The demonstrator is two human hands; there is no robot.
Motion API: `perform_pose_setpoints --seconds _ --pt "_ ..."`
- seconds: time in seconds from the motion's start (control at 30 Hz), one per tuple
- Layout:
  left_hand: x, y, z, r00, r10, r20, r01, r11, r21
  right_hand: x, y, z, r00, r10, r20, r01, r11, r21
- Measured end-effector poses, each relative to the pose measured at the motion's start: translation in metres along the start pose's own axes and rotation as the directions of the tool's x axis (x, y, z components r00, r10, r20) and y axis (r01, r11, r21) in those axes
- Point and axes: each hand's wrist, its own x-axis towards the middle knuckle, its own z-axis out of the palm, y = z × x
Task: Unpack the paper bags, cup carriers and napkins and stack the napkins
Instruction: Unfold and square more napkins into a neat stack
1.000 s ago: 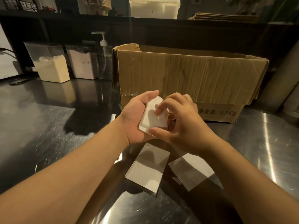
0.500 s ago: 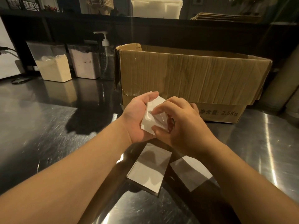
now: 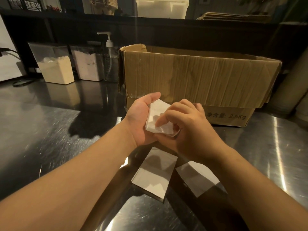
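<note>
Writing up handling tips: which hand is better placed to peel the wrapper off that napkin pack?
The right hand: its fingers already pinch the clear wrapper at the napkin pack, while the left hand cradles it from beneath.

2 powder tubs (image 3: 55,67) (image 3: 88,65) & pump btl (image 3: 109,55) at back of steel counter (image 3: 41,124).

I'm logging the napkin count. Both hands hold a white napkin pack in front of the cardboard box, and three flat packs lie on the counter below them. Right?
Not quite: the head view shows two flat packs on the steel counter, not three. Left hand and right hand do hold a napkin pack in front of the cardboard box.
</note>
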Motion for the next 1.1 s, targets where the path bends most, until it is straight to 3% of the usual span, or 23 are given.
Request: perform_pose_setpoints --seconds 0.27,0.37,0.43,0.5,0.57,0.63,0.7,0.97,1.1 --pt "0.004 -0.001 -0.003 0.999 -0.033 0.039 0.033 0.999 -0.007 -0.001 0.002 0.004 0.999 0.013 -0.034 -0.013 1.000 -0.005" --pt "0.002 0.002 -0.004 0.993 -0.063 0.102 0.064 0.998 -0.008 0.000 0.000 0.001 0.998 0.062 -0.009 -0.061 0.994 0.096" --pt "0.001 0.005 -0.004 0.992 -0.059 0.114 0.058 0.998 0.011 0.004 -0.003 -0.004 0.982 0.189 -0.023 -0.179 0.958 0.224" --pt "0.002 0.007 -0.006 0.998 -0.009 0.055 0.009 1.000 0.007 0.008 -0.003 -0.011 0.930 0.360 0.071 -0.364 0.885 0.288" --pt "0.001 0.011 -0.009 0.998 0.015 0.055 -0.013 0.999 -0.052 0.009 -0.001 -0.016 0.839 0.449 0.307 -0.512 0.842 0.167" --pt "0.001 0.013 -0.010 0.996 0.015 0.084 -0.008 0.996 -0.084 0.008 -0.004 -0.018 0.691 0.438 0.575 -0.538 0.843 0.004" --pt "0.003 0.014 -0.013 0.997 0.020 0.074 -0.014 0.997 -0.079 0.007 -0.012 -0.016 0.568 0.402 0.719 -0.510 0.857 -0.076" --pt "0.008 0.011 -0.014 0.998 -0.001 0.055 0.004 0.998 -0.057 0.011 -0.017 -0.003 0.541 0.354 0.763 -0.541 0.841 -0.006" --pt "0.009 0.009 -0.014 0.999 -0.013 0.045 0.014 1.000 -0.021 0.010 -0.019 -0.003 0.576 0.328 0.749 -0.487 0.873 -0.007"
